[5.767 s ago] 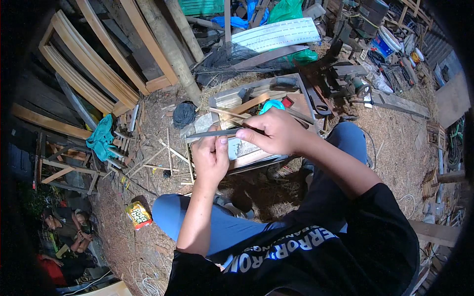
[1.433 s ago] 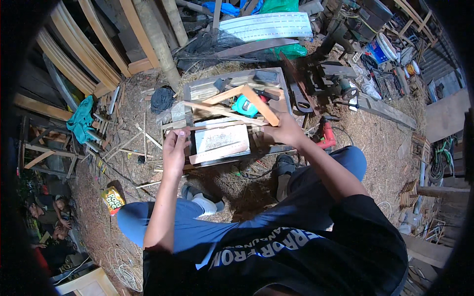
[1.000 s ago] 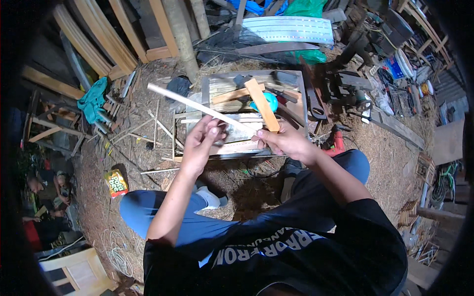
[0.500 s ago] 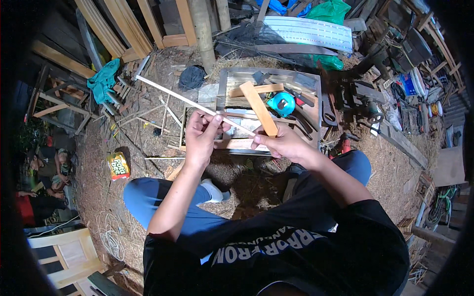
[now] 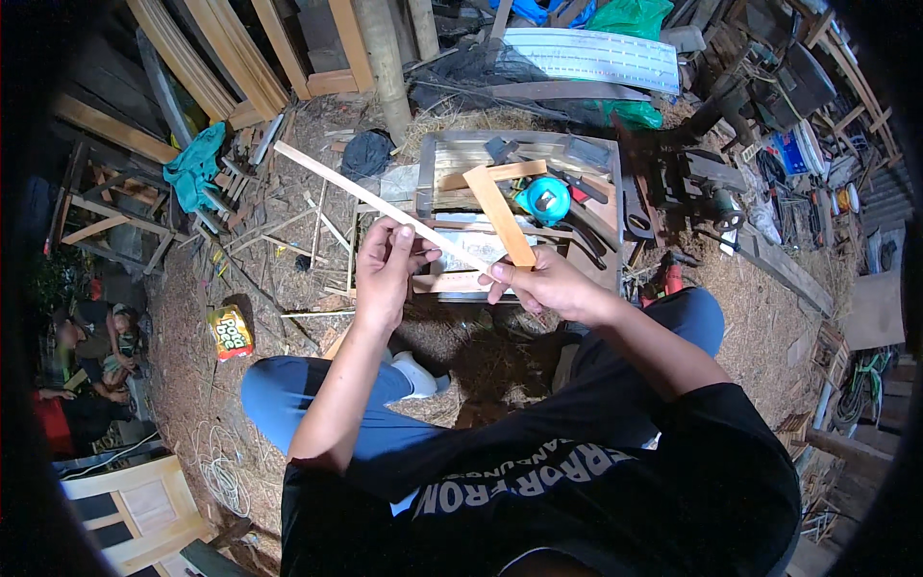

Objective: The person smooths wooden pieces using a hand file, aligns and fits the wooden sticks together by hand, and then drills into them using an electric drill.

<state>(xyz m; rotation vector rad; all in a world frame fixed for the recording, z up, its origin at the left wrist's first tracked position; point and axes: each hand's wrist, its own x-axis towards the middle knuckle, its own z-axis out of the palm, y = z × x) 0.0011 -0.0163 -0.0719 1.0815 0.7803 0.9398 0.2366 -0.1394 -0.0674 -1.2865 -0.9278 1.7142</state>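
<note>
My left hand (image 5: 385,274) is closed on a long, thin, pale wooden strip (image 5: 336,183), its thumb lying along it. My right hand (image 5: 534,288) pinches the strip's lower end between thumb and fingers. An orange-brown wooden L-shaped piece (image 5: 500,215) meets the right hand at its lower end; whether that hand grips it too I cannot tell. Beneath and beyond both hands sits a low wooden box or bench (image 5: 426,168) holding a round turquoise object (image 5: 550,192), dark tools and wood pieces, with a pale, marked board (image 5: 457,248) toward its near side.
A red power drill (image 5: 673,279) and a saw (image 5: 637,226) lie right of the box. Wooden frames (image 5: 202,58) lean at upper left. A snack bag (image 5: 229,332), coiled cord (image 5: 223,469) and scattered offcuts are on the ground. Other people (image 5: 96,356) sit at far left.
Since 1.4 seconds ago the strip has swung from level to diagonal, left end raised. My left hand moved rightward. In the last half second the hands have barely moved.
</note>
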